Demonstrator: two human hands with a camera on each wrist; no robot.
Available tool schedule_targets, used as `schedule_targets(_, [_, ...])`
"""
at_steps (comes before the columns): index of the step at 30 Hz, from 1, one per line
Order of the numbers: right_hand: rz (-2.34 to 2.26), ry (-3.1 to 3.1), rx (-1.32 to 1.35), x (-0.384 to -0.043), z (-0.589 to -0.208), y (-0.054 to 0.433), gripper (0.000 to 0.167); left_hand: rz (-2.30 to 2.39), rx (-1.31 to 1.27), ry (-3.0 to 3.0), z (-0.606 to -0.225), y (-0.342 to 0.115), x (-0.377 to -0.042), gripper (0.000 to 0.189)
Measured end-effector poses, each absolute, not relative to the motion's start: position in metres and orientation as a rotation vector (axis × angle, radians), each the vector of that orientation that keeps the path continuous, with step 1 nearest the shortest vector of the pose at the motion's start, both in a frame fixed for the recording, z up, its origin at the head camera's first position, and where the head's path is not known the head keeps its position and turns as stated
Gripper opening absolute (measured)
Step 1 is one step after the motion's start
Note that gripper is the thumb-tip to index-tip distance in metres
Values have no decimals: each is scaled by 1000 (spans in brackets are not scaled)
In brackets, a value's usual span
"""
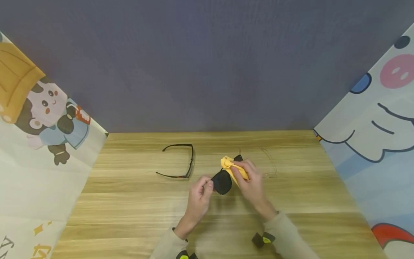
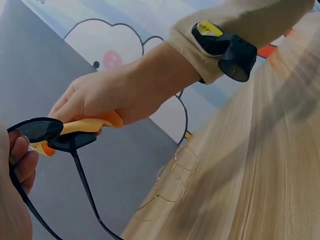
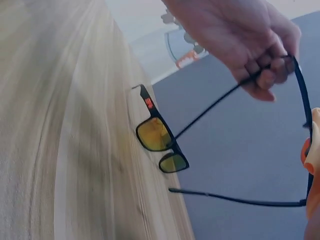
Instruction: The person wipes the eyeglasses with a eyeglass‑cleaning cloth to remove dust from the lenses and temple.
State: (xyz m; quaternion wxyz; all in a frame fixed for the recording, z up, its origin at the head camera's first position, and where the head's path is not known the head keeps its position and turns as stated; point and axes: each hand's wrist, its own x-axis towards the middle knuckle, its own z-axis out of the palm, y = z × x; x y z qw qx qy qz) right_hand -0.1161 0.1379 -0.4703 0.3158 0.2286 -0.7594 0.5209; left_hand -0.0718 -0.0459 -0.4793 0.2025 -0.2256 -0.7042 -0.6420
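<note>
Head view: my left fingers pinch the black sunglasses at one corner, my right fingers the yellow cloth; light, even strokes should spare the lens.

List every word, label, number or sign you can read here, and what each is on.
"y": a tilted dark letter on the left wall, near the picture edge.
Orange character nearby: cut off, unreadable.
Orange-red marking on the yellow-lensed sunglasses: too blurred to read.
Yellow label on the right wrist camera: no legible print.
Held sunglasses and yellow cloth: no text visible.
</note>
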Motion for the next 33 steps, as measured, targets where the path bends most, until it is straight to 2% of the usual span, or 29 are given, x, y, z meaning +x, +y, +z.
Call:
schedule_targets(6, [1380,-1987,623,-116,-473,136,33,-1798,-609,-1983,-479,-47,-71,20])
schedule_targets(12, [1389,-2016,547,-123,-476,143,28,-1790,-650,-1967,-479,-47,-71,20])
schedule_targets(18, [1417,-2028,450,-123,-461,149,18,-1803,-677,-1958,-480,-48,-70,20])
schedule_targets(33, [1421,-2040,416,-120,-454,152,14,-1744,-663,-2026,-479,-51,-70,18])
